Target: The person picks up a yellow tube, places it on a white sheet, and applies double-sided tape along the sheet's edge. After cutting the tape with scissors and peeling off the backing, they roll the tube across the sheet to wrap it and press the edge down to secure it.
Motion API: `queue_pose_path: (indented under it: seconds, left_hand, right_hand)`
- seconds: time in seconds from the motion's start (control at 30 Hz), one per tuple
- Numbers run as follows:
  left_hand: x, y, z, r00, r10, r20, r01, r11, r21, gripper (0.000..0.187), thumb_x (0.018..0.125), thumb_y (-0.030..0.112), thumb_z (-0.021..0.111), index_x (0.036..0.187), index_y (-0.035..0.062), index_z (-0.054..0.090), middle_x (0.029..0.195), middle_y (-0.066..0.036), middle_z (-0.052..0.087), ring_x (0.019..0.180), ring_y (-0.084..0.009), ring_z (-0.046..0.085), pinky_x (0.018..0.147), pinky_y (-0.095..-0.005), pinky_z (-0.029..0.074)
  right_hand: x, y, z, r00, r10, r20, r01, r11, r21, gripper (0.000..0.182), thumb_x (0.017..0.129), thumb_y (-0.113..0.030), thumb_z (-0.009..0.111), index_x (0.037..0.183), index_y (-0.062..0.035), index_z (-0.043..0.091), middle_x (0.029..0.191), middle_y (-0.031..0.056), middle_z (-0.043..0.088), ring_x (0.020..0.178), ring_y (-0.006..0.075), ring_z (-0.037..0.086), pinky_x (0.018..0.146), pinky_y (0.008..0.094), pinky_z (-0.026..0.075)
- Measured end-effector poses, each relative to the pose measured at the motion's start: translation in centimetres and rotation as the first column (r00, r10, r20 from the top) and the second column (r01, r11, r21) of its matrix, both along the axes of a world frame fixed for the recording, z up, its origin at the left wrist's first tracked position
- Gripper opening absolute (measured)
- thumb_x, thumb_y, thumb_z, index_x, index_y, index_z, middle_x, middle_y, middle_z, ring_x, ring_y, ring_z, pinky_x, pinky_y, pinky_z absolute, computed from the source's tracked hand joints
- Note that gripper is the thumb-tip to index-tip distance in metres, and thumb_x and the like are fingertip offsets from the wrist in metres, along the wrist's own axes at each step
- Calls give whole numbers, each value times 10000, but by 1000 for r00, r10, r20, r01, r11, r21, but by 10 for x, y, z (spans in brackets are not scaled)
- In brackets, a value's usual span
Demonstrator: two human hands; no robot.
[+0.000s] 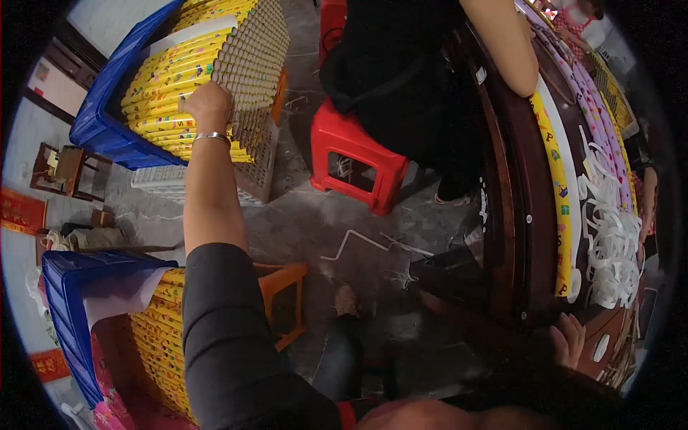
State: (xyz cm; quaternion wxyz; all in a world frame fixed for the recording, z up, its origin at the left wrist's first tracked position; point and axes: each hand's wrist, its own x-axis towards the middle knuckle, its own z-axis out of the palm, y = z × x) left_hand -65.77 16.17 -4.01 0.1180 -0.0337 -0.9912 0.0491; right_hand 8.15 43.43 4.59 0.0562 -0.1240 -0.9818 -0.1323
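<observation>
My left hand (208, 106) is closed against a big stack of yellow printed paper tubes (161, 82). Its fingers curl down at the tubes' open ends, and whether a tube is inside them is hidden. The stack lies in a tilted blue plastic crate (107, 100), on a white basket (247, 183). At the lower right, my right hand (568, 340) is in dim light by the edge of the dark table (509, 236). Its fingers are stretched out, with nothing visible in them. Just beyond it lies a yellow printed strip (555, 193) with a white edge.
A second blue crate (68, 315) with more yellow tubes stands at lower left, beside an orange stool (287, 297). Ahead, a person in black (394, 79) sits on a red stool (358, 154). White ribbons (613, 251) pile on the table. A bent white rod (351, 240) lies on the floor.
</observation>
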Motion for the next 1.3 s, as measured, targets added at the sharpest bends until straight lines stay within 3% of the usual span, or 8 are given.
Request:
queue_pose_path:
  seconds: [0.23, 0.33, 0.4, 0.43, 0.47, 0.57, 0.77, 1.3]
  left_hand:
    - [34, 42, -1, 979, -196, 62, 196, 981, 15, 400, 885, 410, 538, 1017, 94, 743, 1031, -165, 722, 966, -337, 700, 966, -582, 407]
    - [19, 14, -31, 967, -251, 46, 212, 890, 405, 587, 871, 585, 533, 999, 48, 733, 971, -179, 727, 934, -306, 707, 751, -411, 529]
    - [-58, -19, -120, 970, -236, -48, 179, 572, 800, 578, 900, 597, 519, 938, 64, 741, 914, -148, 736, 897, -276, 713, 743, -413, 517]
    - [-95, -36, -155, 689, -725, -11, -99, -110, 989, 523, 939, 560, 500, 1071, 79, 659, 795, -96, 650, 757, -258, 636, 762, -406, 516]
    - [-113, -45, -173, 292, -879, -376, -646, -471, 600, 494, 978, 523, 482, 1204, 93, 578, 675, -45, 564, 618, -240, 559, 782, -400, 515]
    - [-10, 15, -69, 872, -475, 117, -440, -658, 611, 534, 998, 496, 469, 1326, 75, 451, 918, -96, 592, 783, -240, 585, 910, -439, 488]
    - [-9, 27, -62, 913, -376, 158, -367, -585, 724, 463, 1013, 373, 511, 1342, 56, 437, 1357, -145, 516, 1218, -338, 533, 1026, -546, 405]
    - [-9, 26, -59, 891, -448, 65, -430, -791, 435, 300, 993, 401, 463, 931, 114, 528, 812, -70, 593, 742, -231, 588, 643, -440, 498]
  right_hand:
    - [-19, -12, 14, 1000, -16, -18, 12, 982, -189, 600, 859, -495, 602, 1196, 0, 566, 1304, 242, 543, 1203, 456, 501, 1010, 596, 358]
    - [-28, -23, 23, 998, -57, 23, 61, 980, -189, 592, 862, -481, 604, 1179, 17, 566, 1293, 247, 544, 1200, 458, 498, 1015, 598, 350]
    - [-49, -43, 38, 993, -114, 29, 117, 969, -217, 581, 861, -469, 601, 1181, 15, 561, 1294, 247, 541, 1203, 459, 495, 1019, 602, 344]
    - [-57, -49, 44, 987, -153, 42, 158, 957, -245, 571, 861, -456, 598, 1183, 14, 556, 1295, 247, 539, 1207, 461, 492, 1022, 605, 337]
    - [-57, -52, 45, 987, -151, 47, 158, 957, -242, 571, 861, -456, 598, 1183, 14, 556, 1295, 247, 539, 1207, 461, 492, 1022, 605, 337]
    - [-59, -55, 50, 957, -268, 112, 290, 879, -378, 523, 830, -291, 675, 1279, -63, 535, 1428, 181, 444, 1377, 425, 334, 1151, 617, 130]
    - [-58, -58, 50, 955, -274, 110, 295, 874, -387, 520, 819, -273, 680, 1273, -64, 539, 1423, 171, 452, 1372, 415, 346, 1152, 618, 131]
    - [-62, -55, 48, 959, -276, 63, 277, 873, -400, 489, 848, -321, 685, 1240, -54, 569, 1386, 150, 487, 1359, 395, 370, 1152, 601, 156]
